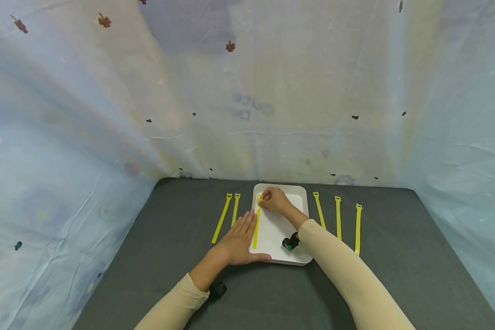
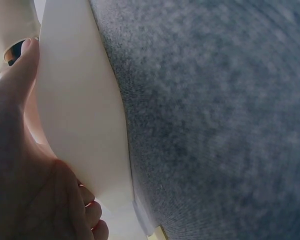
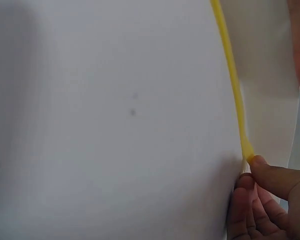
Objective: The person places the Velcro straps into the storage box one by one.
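A white rectangular tray (image 1: 272, 229) lies on the dark table, with one yellow strap (image 1: 255, 231) along the inside of its left wall. My right hand (image 1: 275, 200) reaches over the tray and pinches this strap near its far, slotted end. In the right wrist view, thumb and fingertips meet on the yellow strap (image 3: 235, 90) beside the tray wall. My left hand (image 1: 239, 238) rests against the tray's left rim and near-left corner, its fingers straight and the thumb spread along the near edge. The tray's outer wall (image 2: 85, 100) fills much of the left wrist view.
Two yellow straps, the outer one (image 1: 222, 219) slanting, lie left of the tray. Three more, including the rightmost strap (image 1: 358, 229), lie to its right, partly behind my right sleeve (image 1: 342, 261). A patterned curtain (image 1: 272, 114) hangs behind the dark table (image 1: 181, 220).
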Available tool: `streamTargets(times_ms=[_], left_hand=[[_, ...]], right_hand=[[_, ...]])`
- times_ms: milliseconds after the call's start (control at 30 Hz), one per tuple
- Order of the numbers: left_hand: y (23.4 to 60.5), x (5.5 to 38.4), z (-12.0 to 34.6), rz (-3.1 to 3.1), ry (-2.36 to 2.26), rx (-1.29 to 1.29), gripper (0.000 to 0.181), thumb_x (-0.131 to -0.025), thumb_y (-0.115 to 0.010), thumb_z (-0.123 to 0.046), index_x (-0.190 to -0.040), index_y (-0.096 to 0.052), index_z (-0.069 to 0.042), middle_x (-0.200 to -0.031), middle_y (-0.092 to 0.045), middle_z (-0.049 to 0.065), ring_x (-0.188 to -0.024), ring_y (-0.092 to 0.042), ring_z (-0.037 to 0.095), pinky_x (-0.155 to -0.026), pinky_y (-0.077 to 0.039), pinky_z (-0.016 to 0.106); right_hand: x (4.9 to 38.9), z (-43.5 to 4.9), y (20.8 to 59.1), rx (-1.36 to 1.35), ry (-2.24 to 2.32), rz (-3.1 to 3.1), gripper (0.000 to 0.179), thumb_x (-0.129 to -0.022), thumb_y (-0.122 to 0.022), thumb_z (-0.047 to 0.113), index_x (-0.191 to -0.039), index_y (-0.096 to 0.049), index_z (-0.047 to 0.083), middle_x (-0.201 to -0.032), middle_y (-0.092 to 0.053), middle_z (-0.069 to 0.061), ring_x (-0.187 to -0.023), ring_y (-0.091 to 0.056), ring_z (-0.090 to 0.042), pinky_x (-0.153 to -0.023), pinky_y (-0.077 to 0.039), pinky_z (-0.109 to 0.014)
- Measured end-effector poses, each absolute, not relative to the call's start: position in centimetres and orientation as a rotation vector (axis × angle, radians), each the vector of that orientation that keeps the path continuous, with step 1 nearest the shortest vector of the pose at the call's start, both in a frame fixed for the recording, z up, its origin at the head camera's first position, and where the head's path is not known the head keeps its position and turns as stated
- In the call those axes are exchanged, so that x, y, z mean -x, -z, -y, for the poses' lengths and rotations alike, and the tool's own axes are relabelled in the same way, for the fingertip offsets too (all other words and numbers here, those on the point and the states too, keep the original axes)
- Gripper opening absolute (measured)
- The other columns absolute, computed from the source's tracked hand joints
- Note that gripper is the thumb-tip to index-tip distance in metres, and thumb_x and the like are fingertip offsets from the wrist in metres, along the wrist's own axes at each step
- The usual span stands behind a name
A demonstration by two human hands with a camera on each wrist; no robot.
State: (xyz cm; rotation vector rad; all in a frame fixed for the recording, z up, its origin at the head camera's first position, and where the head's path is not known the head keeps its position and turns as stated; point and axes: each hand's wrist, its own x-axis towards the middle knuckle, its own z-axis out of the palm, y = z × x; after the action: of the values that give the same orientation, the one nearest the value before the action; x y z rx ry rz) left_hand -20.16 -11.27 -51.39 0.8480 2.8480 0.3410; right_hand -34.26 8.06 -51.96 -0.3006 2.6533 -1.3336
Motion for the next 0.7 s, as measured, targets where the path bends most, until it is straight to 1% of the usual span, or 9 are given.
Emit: streamTargets(times_ms=[100,200,300,433,600,667,700], left_hand=[[50.8,20.1,11.1,-2.832,-0.336,-0.837,0.134,-0.088,-0.058,-0.090,-0.171,-0.006,0.002,-0.180,-0.001,0.021,-0.167,-0.003,0.036,-0.135,-0.011,0.049],[50.3,19.9,11.1,-2.817,-0.348,-0.818,0.133,-0.089,-0.061,-0.087,-0.171,-0.006,0.001,-0.180,0.000,0.020,-0.167,-0.002,0.035,-0.135,-0.011,0.049],[50.7,20.0,11.2,-2.819,-0.374,-0.816,0.135,-0.088,-0.056,-0.091,-0.171,-0.004,0.001,-0.180,0.001,0.019,-0.167,0.000,0.033,-0.135,-0.007,0.048],[50.8,20.1,11.2,-2.811,-0.398,-0.810,0.138,-0.086,-0.053,-0.094,-0.171,-0.004,0.002,-0.180,0.003,0.019,-0.167,0.003,0.033,-0.135,-0.005,0.049],[50.3,19.9,11.0,-2.808,-0.357,-0.789,0.134,-0.088,-0.059,-0.089,-0.171,-0.005,0.001,-0.180,0.002,0.018,-0.167,0.001,0.032,-0.135,-0.009,0.048],[50.3,19.9,11.0,-2.811,-0.346,-0.786,0.134,-0.088,-0.059,-0.089,-0.171,-0.005,0.001,-0.180,0.002,0.018,-0.167,0.001,0.032,-0.135,-0.009,0.047],[50.5,19.9,11.0,-2.815,-0.359,-0.789,0.134,-0.087,-0.057,-0.090,-0.171,-0.005,0.001,-0.180,0.002,0.018,-0.167,0.002,0.032,-0.135,-0.007,0.047]], right_hand=[[34.1,-8.1,51.8,0.287,1.287,-2.689,0.024,-0.094,-0.082,0.007,-0.110,-0.066,-0.002,-0.078,-0.065,-0.004,-0.062,-0.057,-0.011,-0.057,-0.047,-0.021],[33.9,-8.1,51.5,0.267,1.259,-2.709,0.032,-0.095,-0.083,0.010,-0.118,-0.065,-0.002,-0.082,-0.066,-0.006,-0.064,-0.058,-0.013,-0.060,-0.047,-0.023],[33.6,-8.1,51.1,0.258,1.264,-2.698,0.037,-0.096,-0.083,0.011,-0.123,-0.062,-0.002,-0.085,-0.068,-0.009,-0.066,-0.060,-0.015,-0.062,-0.048,-0.024],[33.1,-8.2,50.6,0.268,1.276,-2.663,0.036,-0.096,-0.082,0.010,-0.123,-0.063,-0.003,-0.086,-0.070,-0.011,-0.067,-0.062,-0.015,-0.061,-0.049,-0.024],[32.6,-8.7,49.7,0.289,1.261,-2.624,0.032,-0.098,-0.081,0.010,-0.122,-0.065,-0.003,-0.087,-0.070,-0.010,-0.068,-0.065,-0.015,-0.061,-0.052,-0.023],[32.6,-9.0,49.5,0.308,1.260,-2.621,0.031,-0.098,-0.080,0.010,-0.122,-0.066,-0.003,-0.088,-0.070,-0.010,-0.068,-0.066,-0.015,-0.061,-0.054,-0.023],[32.5,-9.1,49.4,0.319,1.264,-2.620,0.030,-0.098,-0.080,0.010,-0.121,-0.066,-0.003,-0.089,-0.070,-0.010,-0.069,-0.067,-0.014,-0.062,-0.055,-0.024]])
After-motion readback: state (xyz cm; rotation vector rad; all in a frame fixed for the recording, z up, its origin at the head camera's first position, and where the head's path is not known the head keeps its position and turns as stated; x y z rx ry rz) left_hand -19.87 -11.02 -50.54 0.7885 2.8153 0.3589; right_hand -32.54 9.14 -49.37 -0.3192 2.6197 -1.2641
